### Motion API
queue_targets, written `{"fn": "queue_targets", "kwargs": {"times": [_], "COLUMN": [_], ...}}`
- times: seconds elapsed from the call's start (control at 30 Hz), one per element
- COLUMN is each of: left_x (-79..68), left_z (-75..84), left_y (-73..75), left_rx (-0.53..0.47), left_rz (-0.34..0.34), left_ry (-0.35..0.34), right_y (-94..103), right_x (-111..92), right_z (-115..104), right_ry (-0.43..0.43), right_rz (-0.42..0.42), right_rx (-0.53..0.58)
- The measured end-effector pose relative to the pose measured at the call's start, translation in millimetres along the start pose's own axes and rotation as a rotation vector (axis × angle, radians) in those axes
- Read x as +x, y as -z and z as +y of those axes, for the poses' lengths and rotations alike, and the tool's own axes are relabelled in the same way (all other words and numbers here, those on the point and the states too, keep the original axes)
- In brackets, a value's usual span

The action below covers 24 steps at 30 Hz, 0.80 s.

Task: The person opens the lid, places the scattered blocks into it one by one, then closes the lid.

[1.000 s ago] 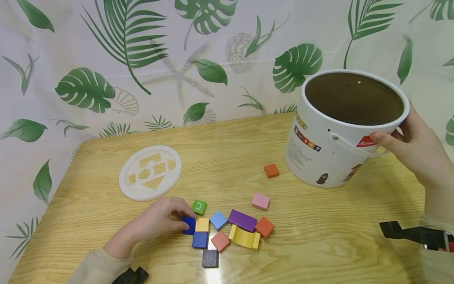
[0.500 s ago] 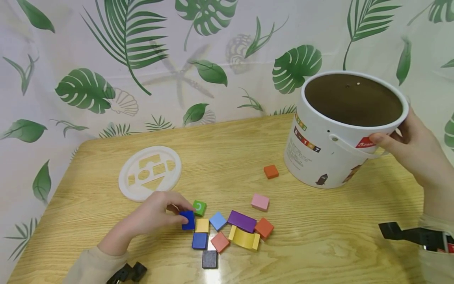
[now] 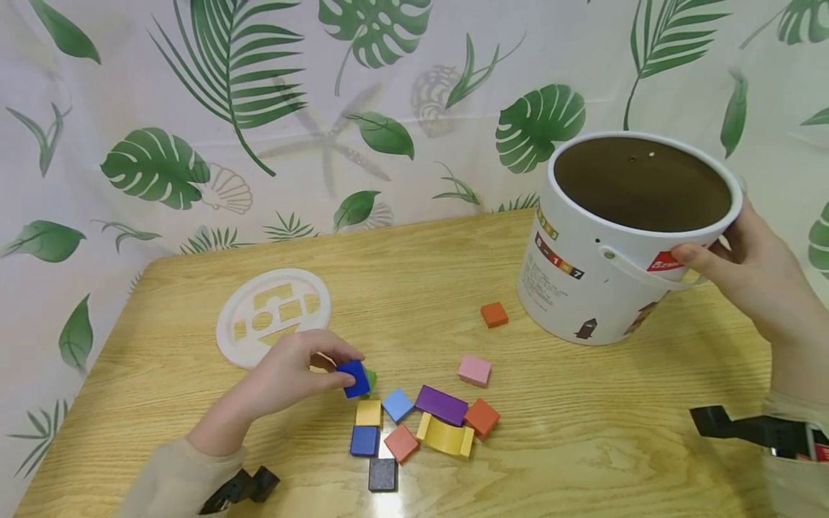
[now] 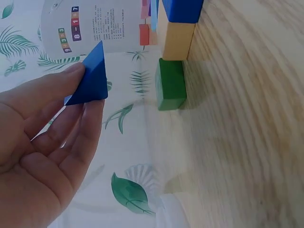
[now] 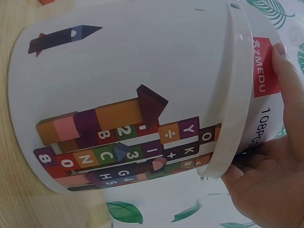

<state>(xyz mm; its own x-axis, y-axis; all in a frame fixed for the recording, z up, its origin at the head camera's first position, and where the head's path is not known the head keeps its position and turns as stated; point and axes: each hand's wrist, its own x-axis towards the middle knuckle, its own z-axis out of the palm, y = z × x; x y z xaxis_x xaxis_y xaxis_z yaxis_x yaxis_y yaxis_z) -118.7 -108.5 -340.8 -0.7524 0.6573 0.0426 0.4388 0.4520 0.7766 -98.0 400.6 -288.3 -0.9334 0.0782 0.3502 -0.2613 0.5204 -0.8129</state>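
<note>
My left hand pinches a blue triangular block between thumb and fingers, lifted off the table; the left wrist view shows its wedge shape. From the head camera it partly covers a green block. Just nearer lie a yellow block, another blue block and a light blue block. At the right, my right hand grips the rim of a white bucket, thumb outside near the red label. The bucket is slightly tilted; its visible inside is dark.
A white oval plate with cut-out shapes lies at the left. Right of the middle are a purple block, a yellow arch block, a pink block and several red or orange ones. A leaf-patterned cloth hangs behind the table.
My left hand has lifted the blue triangular block from beside the yellow block and moved it up, away from me, then slightly right. The right hand still holds the bucket in place.
</note>
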Motion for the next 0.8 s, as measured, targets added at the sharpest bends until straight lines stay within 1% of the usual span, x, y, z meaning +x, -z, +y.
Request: {"fn": "queue_targets", "kwargs": {"times": [0.1, 0.23, 0.33, 0.47, 0.63, 0.7, 0.8], "left_x": [3.7, 10.7, 16.7, 25.8, 39.2, 45.9, 56.8], "left_z": [2.2, 6.8, 11.1, 19.1, 36.0, 44.1, 56.5], "left_y": [-2.7, -6.3, -8.4, -9.3, -8.2, -7.7, -7.4], "left_rx": [-0.011, 0.005, 0.011, -0.007, -0.015, -0.017, -0.020], "left_rz": [0.007, 0.018, 0.028, 0.056, 0.080, 0.077, 0.070], "left_ry": [0.003, 0.000, -0.015, -0.045, -0.068, -0.091, -0.145], "right_y": [-0.5, -0.7, -0.8, -0.5, 0.0, 0.0, -0.1], "right_x": [0, 0, -1, -1, 0, 0, 0], "right_z": [0, 0, 0, -1, 0, 0, 0], "right_ry": [0.008, -0.001, -0.008, -0.004, 0.009, 0.012, 0.019], "right_rz": [0.000, 0.001, 0.003, 0.000, -0.002, 0.001, 0.001], "right_rx": [0.000, -0.011, -0.016, -0.003, 0.004, 0.005, 0.012]}}
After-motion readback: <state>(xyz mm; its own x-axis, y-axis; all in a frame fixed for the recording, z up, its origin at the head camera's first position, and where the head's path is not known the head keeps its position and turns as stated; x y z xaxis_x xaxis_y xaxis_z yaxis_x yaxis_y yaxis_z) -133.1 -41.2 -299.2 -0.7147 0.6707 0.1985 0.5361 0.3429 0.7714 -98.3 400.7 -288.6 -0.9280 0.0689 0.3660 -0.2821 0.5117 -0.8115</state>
